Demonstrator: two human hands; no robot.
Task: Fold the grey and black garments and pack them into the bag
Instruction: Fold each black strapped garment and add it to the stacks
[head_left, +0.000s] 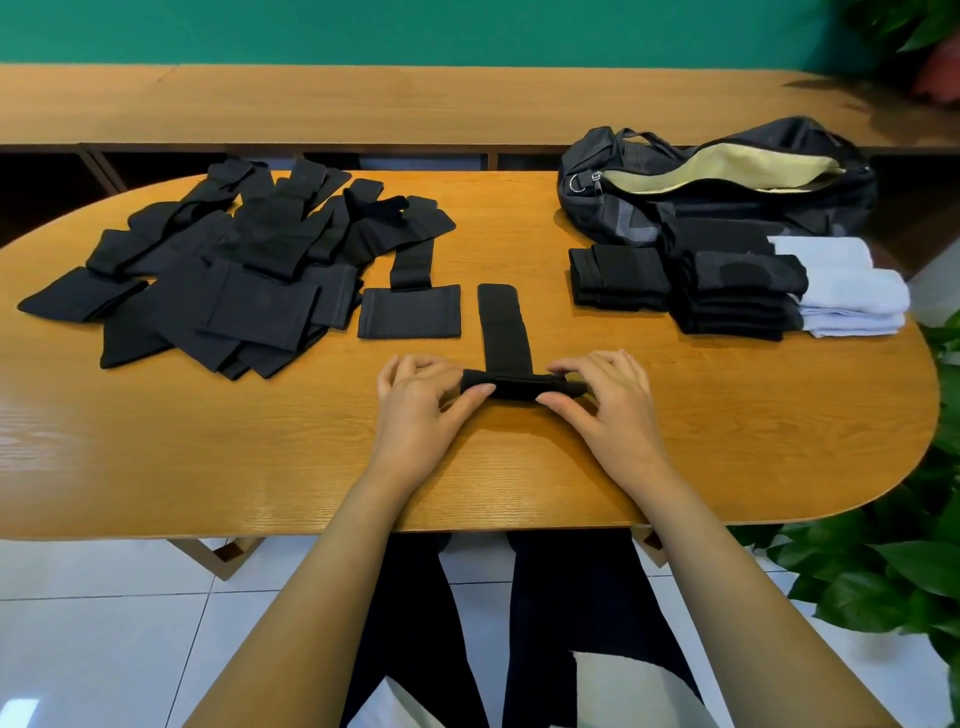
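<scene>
Grip: my left hand and right hand pinch the rolled end of a long black knit garment on the oval wooden counter. Folded black stacks sit unpacked beside the open black bag; a big black heap lies unfolded.

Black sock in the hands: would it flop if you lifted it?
Probably floppy: the black sock lies flat, and its near end is rolled between the left hand and right hand. Likely light, being thin cloth. The roll may unroll if released.
</scene>
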